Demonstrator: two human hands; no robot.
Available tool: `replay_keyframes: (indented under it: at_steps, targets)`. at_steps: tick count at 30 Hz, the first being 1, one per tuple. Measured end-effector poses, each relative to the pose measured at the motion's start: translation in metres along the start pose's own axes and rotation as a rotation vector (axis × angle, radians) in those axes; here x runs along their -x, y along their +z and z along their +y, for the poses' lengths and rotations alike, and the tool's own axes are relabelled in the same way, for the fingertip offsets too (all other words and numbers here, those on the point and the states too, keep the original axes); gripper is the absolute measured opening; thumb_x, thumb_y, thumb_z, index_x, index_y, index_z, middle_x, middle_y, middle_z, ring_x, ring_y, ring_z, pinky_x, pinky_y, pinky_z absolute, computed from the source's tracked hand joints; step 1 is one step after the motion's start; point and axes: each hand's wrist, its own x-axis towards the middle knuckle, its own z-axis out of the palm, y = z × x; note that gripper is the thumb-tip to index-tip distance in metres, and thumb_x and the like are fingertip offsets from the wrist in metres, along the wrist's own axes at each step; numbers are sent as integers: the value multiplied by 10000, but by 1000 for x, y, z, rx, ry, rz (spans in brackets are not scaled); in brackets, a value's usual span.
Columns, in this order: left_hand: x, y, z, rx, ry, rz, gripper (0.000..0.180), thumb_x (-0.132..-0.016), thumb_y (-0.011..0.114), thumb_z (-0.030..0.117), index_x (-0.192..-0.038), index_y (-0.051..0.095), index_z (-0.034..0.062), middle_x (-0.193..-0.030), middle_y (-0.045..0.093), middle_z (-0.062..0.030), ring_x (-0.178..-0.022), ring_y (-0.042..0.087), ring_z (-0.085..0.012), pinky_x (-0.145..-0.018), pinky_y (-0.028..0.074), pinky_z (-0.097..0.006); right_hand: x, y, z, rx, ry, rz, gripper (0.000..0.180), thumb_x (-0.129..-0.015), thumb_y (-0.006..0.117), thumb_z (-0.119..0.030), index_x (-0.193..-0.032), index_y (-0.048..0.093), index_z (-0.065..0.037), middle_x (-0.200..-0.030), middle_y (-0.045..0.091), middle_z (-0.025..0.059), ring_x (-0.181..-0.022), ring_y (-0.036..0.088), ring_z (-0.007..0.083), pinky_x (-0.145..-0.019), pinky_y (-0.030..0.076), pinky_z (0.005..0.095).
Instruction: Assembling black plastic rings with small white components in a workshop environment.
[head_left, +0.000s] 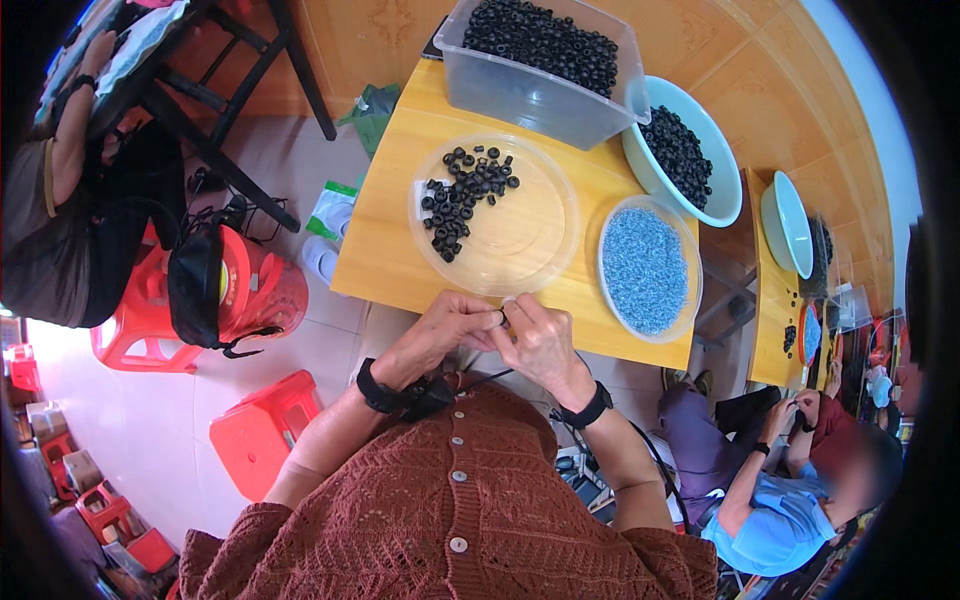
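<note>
At the front edge of the yellow table (372, 262), my two hands meet with the fingertips pinched together. My left hand (452, 328) and my right hand (540, 338) are both closed on one small black ring-shaped piece (503, 319), mostly covered by the fingers. Just beyond them lies a round transparent tray (535, 232), with loose black ring-shaped pieces (462, 192) heaped on its left half. Right of my hands, a round shallow dish (694, 312) holds many tiny light-blue pieces (645, 270).
A transparent bin (540, 110) and a pale green bowl (728, 205), both full of black pieces, stand at the back. Red stools (262, 430) are on the floor to the left. Co-workers sit at left and at right, the right one in a blue shirt (765, 530).
</note>
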Motion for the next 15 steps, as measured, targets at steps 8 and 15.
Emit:
replay_keyframes:
  at_steps: [8,15]
  targets:
    - [-1,9,-3,65,30,39,211,-871,544,159,-885,629,-33,-785,625,-61,-699,610,-110,-678,514,-228,12,11,4,98,-6,19,130,-633,646,-52,-722,590,25,-637,523,83,-450,523,221,-380,422,304]
    - [-1,5,-3,7,25,17,220,-874,544,175,-872,633,-26,-777,621,-47,-686,598,-87,-655,505,-209,5,1,5,-123,140,68,106,-643,640,-62,-688,567,-1,-577,479,79,-422,490,235,-366,398,318]
